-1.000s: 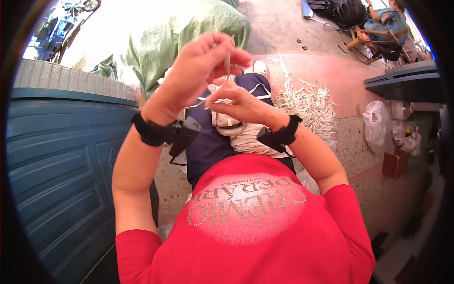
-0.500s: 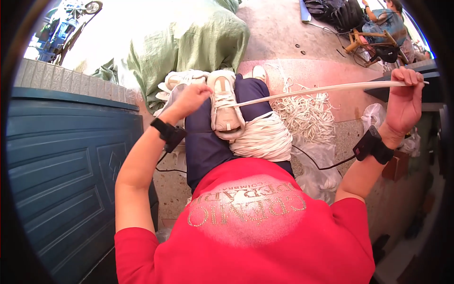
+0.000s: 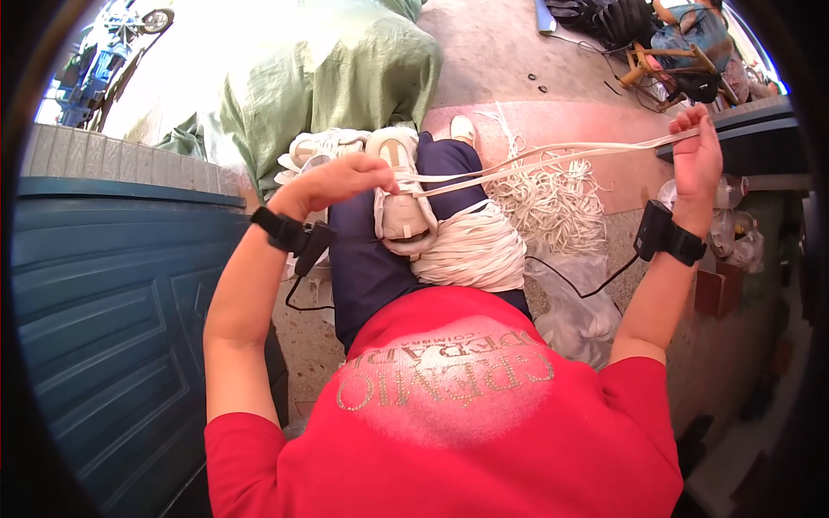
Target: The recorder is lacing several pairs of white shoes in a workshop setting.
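Note:
A beige and white sneaker (image 3: 405,211) rests on my lap between my dark-trousered thighs. My left hand (image 3: 350,177) is over its left side, fingertips drawn together at the lacing; what they pinch is hidden. My right hand (image 3: 698,160) is raised far out to the right, closed on a white shoelace (image 3: 553,161). Two strands of this lace stretch nearly taut from the sneaker across to that hand. A thick bundle of white laces (image 3: 475,249) lies over my right thigh.
More pale shoes (image 3: 321,148) sit beyond my left knee, against a green tarp-covered heap (image 3: 345,69). Loose laces (image 3: 557,203) pile on the floor at right, near clear plastic bags (image 3: 579,302). A blue door (image 3: 112,319) stands at left. Another person (image 3: 691,39) sits far right.
My right hand has moved inward and slightly down, and the lace now shows as two separate strands. My left hand has shifted slightly lower and covers the sneaker's left edge.

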